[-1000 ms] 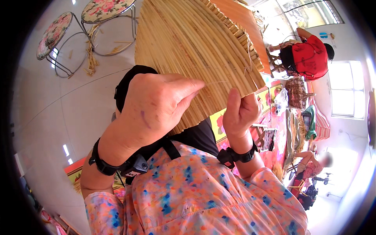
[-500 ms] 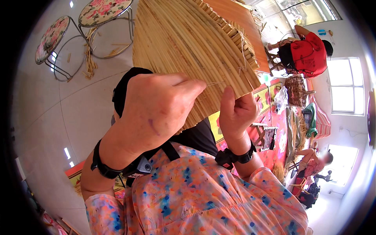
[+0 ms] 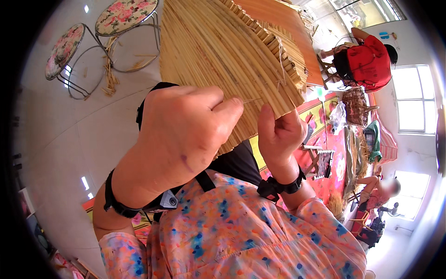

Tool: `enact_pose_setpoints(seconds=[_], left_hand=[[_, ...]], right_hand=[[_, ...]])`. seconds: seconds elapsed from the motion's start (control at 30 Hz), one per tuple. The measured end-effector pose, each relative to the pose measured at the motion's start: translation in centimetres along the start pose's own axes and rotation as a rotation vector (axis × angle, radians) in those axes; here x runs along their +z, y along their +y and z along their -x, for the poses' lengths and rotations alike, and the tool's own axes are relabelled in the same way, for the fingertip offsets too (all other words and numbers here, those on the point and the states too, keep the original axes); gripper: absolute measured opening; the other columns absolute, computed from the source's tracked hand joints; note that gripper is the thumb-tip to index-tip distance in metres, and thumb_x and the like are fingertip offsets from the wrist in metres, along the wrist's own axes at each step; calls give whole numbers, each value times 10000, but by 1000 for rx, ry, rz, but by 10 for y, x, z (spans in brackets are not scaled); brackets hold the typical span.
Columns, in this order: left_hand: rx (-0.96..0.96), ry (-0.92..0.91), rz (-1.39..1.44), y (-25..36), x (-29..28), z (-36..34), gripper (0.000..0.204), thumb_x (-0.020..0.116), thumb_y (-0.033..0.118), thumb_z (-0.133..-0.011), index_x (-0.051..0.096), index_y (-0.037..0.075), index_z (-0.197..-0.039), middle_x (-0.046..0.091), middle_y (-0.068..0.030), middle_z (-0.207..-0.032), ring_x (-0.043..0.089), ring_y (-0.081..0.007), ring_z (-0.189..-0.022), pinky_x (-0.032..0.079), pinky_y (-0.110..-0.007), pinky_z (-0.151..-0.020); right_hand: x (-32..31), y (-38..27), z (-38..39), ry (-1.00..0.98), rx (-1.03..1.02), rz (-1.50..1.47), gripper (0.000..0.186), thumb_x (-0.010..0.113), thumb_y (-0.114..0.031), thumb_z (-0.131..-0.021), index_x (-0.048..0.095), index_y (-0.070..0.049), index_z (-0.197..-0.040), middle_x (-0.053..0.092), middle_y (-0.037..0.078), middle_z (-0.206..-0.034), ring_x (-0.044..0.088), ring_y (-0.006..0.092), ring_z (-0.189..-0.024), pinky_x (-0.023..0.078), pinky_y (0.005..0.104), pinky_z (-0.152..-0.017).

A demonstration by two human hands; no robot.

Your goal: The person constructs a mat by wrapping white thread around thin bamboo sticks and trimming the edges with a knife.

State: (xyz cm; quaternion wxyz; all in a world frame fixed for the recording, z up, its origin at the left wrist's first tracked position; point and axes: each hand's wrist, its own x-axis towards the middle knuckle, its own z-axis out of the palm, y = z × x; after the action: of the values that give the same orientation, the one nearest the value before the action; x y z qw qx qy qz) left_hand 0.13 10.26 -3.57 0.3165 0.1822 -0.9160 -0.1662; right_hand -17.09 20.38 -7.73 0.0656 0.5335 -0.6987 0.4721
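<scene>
Over the wearer's dark-clad lap, a fanned panel of dry straw stalks point(image 3: 218, 56), its near edge toward the body, cut ends stacked along its right side. Left hand point(image 3: 186, 123) above the panel, thumb and forefinger pinched on a fine pale thread point(image 3: 253, 100) that runs rightward across the stalks. Right hand point(image 3: 281, 132) at the panel's near right corner, thumb on the upper face, fingers curled by the edge, gripping it. Beyond the panel's right side, an orange-brown board point(image 3: 281, 23). Upper left, a floral round stool point(image 3: 125, 16) on pale floor; loose straw pieces point(image 3: 110, 69) beneath.
</scene>
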Motion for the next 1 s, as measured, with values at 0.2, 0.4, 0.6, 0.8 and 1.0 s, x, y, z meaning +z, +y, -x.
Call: enact_pose_setpoints(seconds=[0.2,0.4,0.6,0.8,1.0], left_hand=[[-21,1,-44,9,-5,-5,221,680,-24,-685,692,55,-891,510,-52,-608,550,-243,-545,425,-351,-468],[-44,3,-8,4,-15,-5,189,693,-87,-738,696,28,-888,551,-85,-616,536,-218,-514,397,-313,-476],[-160,-109,24,3,-33,6,230,686,-102,-749,705,30,-937,544,-68,-610,517,-166,-496,380,-281,-460],[-218,-134,-37,0,-41,23,175,638,-95,-782,695,3,-916,657,-115,-722,614,-193,-571,452,-268,-530],[-305,-180,-230,12,-44,18,121,676,26,-796,706,7,-912,690,-135,-789,659,-254,-634,487,-279,-589]], right_hand=[[-2,-8,-10,-30,-157,24,148,726,-91,-744,645,-32,-854,533,77,-554,543,256,-439,433,323,-444],[8,-5,-12,-37,-275,-252,280,734,-119,-744,628,13,-967,595,95,-708,577,247,-550,465,314,-509],[40,18,6,-65,-334,-675,567,729,-377,-795,596,38,-1158,602,182,-1022,602,309,-855,515,353,-740],[59,19,24,-98,-231,-978,566,756,-335,-789,579,-13,-1219,572,163,-1104,587,325,-976,506,377,-852],[64,27,16,-137,-108,-1265,453,774,-258,-785,606,-37,-1142,590,136,-1054,598,296,-946,505,345,-813]])
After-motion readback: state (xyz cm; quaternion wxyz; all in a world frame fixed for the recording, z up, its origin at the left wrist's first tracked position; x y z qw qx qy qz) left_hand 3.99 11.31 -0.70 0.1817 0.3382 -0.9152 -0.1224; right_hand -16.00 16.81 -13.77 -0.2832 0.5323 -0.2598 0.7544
